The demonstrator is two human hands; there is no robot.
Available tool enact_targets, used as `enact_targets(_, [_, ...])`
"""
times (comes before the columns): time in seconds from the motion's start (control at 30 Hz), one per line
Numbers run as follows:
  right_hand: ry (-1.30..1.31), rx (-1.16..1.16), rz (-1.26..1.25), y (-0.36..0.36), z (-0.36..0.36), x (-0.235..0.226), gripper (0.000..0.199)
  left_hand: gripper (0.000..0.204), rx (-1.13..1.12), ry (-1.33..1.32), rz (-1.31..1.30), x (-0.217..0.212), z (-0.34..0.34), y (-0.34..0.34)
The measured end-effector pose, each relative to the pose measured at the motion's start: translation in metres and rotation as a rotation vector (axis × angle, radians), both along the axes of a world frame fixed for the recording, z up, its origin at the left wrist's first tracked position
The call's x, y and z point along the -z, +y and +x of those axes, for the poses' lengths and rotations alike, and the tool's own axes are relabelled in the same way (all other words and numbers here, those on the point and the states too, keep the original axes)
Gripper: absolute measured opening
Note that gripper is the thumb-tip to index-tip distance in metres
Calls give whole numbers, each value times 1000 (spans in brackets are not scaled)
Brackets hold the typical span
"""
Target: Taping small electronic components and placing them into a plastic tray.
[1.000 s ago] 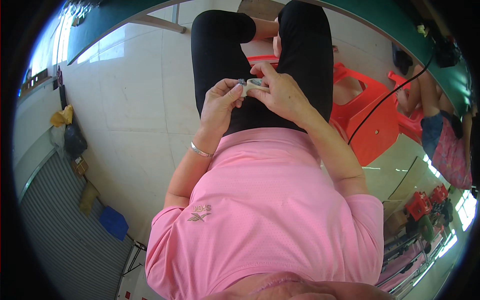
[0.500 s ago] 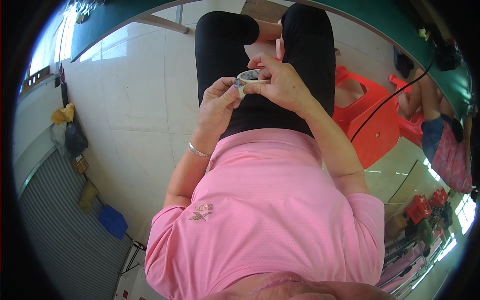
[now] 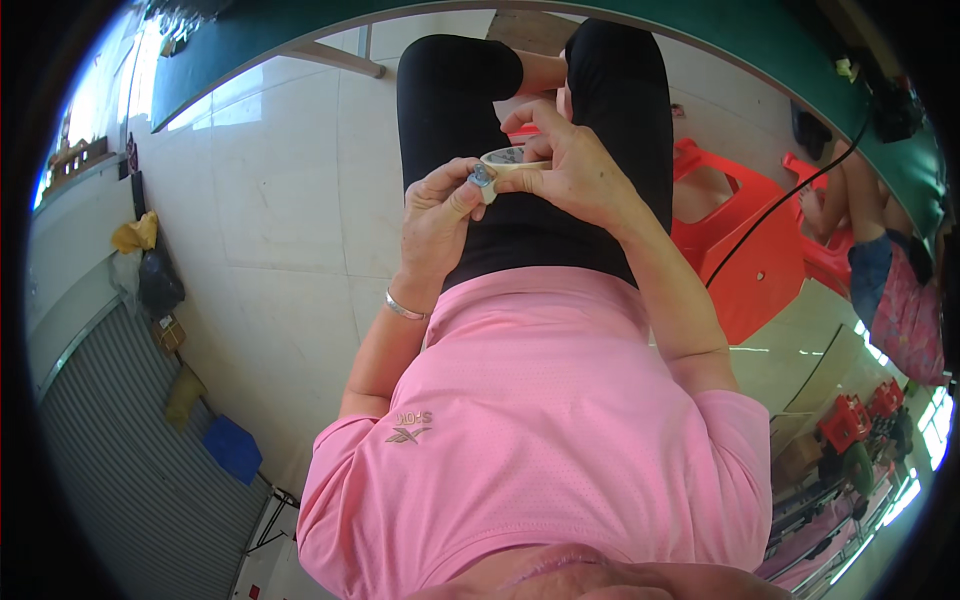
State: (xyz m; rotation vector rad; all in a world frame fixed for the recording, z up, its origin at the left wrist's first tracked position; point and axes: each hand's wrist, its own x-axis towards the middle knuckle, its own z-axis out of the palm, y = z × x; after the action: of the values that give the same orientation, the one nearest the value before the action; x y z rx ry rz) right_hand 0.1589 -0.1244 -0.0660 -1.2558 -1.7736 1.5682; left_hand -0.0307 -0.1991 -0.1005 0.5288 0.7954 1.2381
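Note:
Over my lap, my right hand (image 3: 585, 178) grips a roll of pale masking tape (image 3: 500, 168), with the thumb on its outside and fingers inside the ring. The tape's inner core looks grey and white. Just left of it, my left hand (image 3: 438, 208) pinches a small silvery-blue piece (image 3: 483, 176) between thumb and fingers. What kind of piece it is, I cannot make out. A short pale strip of tape (image 3: 488, 194) hangs below the piece, beside the roll. Both hands are close together and the roll nearly touches the left fingertips.
Ahead runs the edge of a green table (image 3: 300, 35), with a metal leg below. A red plastic stool (image 3: 750, 265) stands at my right, crossed by a black cable (image 3: 775, 207). Another person (image 3: 870, 235) sits at far right. Bags (image 3: 155, 280) lie along the left wall.
The silvery-blue piece shows more clearly, as the left fingers have shifted on it. The whole view has moved slightly; both hands keep their holds.

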Motion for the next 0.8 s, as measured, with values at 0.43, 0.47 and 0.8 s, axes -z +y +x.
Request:
enact_targets(0.43, [-71,59,66,-10,-1,-13,50,27,41,116,-79,-7,0,10])
enact_targets(0.47, [-72,61,65,-11,-1,-15,50,28,25,94,-100,-4,0,8])
enact_targets(0.8, [-174,37,274,-21,-1,-9,47,29,-20,198,-48,-7,5,5])
